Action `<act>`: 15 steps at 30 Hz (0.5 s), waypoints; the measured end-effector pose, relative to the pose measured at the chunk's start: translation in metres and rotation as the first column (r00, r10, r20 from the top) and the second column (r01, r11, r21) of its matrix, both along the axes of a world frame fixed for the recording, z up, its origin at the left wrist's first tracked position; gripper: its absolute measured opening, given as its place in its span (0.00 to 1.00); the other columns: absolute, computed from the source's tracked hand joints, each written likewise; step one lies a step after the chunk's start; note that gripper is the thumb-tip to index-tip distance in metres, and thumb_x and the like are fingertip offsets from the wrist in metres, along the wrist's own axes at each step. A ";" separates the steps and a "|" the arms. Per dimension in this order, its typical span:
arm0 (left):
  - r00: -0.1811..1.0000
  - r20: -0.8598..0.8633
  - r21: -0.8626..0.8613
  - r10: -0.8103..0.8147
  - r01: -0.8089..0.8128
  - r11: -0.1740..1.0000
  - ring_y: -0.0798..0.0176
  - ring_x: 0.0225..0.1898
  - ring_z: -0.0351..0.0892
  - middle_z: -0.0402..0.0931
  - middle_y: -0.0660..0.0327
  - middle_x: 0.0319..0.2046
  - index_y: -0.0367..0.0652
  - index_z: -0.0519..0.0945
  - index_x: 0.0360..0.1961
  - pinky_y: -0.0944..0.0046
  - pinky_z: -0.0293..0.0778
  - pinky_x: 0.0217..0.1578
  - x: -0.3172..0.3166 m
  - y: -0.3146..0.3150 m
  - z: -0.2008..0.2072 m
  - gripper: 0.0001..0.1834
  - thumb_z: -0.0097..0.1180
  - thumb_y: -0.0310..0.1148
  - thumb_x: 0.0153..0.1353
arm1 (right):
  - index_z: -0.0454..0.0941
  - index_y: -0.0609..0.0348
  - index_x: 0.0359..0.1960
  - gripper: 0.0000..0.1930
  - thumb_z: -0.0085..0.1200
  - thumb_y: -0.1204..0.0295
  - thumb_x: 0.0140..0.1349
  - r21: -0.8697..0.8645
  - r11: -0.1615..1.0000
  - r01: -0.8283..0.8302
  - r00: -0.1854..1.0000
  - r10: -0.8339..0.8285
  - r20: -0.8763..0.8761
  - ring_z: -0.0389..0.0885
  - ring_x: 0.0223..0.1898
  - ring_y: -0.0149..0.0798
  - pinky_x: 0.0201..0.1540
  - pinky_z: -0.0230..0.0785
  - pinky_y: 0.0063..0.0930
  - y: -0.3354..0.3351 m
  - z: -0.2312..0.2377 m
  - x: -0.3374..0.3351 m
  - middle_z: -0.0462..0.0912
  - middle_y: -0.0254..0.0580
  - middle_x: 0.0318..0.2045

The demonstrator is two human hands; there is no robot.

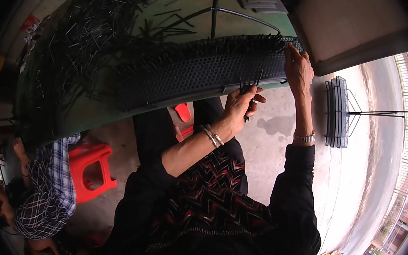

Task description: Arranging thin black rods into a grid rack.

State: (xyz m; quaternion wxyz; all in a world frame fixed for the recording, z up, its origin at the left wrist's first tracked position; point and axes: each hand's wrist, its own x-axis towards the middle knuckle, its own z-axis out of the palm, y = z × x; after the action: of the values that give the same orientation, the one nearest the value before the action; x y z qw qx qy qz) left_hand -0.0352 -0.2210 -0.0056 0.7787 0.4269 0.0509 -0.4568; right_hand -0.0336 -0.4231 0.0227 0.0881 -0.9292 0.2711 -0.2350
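A long black perforated tray [189, 79] with many small holes lies along the near edge of the green table [188, 5]. Short black sticks [211, 48] stand in a dense row along its far side. Below the tray's near edge, my left hand [236, 108] is closed around a few thin black sticks [259, 78], whose ends poke up past the fingers. At the tray's right end, my right hand [298, 73] bends over the holes with fingers pinched together. Whatever those fingertips hold is too small and hidden to make out.
Loose black sticks [91, 23] are heaped over the table's left. A dark metal frame [215, 10] rises behind the tray. Red stools [90, 158] stand on the floor, with a person in a checked top [44, 205] at lower left. Another wire rack [337, 112] stands right.
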 end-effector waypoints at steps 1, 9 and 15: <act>1.000 -0.003 0.001 -0.004 0.004 1.000 0.78 0.19 0.65 0.80 0.60 0.27 0.41 0.78 0.38 0.76 0.56 0.16 0.000 0.000 0.001 0.15 0.54 0.43 0.67 | 0.81 0.46 0.50 0.15 0.51 0.58 0.65 0.008 0.999 0.034 0.999 -0.034 0.024 0.80 0.38 0.48 0.38 0.72 0.39 0.007 0.001 -0.006 0.78 0.45 0.35; 0.995 0.078 0.038 -0.061 0.058 0.998 0.78 0.20 0.66 0.80 0.64 0.25 0.44 0.79 0.37 0.77 0.55 0.17 -0.003 0.002 0.003 0.13 0.58 0.43 0.63 | 0.78 0.68 0.36 0.10 0.54 0.71 0.64 0.816 0.468 -0.339 0.919 0.350 0.182 0.75 0.26 0.26 0.30 0.69 0.22 0.048 0.013 -0.043 0.80 0.37 0.25; 0.999 0.052 0.076 0.012 -0.016 0.997 0.75 0.20 0.70 0.83 0.58 0.31 0.43 0.80 0.39 0.75 0.60 0.17 -0.001 -0.001 0.003 0.14 0.54 0.43 0.66 | 0.78 0.68 0.37 0.11 0.54 0.69 0.65 0.841 0.434 -0.323 0.946 0.176 0.273 0.80 0.28 0.28 0.34 0.72 0.22 0.038 0.021 -0.044 0.81 0.38 0.27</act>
State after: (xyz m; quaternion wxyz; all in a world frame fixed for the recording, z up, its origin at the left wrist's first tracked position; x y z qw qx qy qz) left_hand -0.0358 -0.2219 -0.0026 0.7660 0.4678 0.0514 -0.4379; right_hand -0.0778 -0.3850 0.0435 0.6033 -0.7622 0.2051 -0.1137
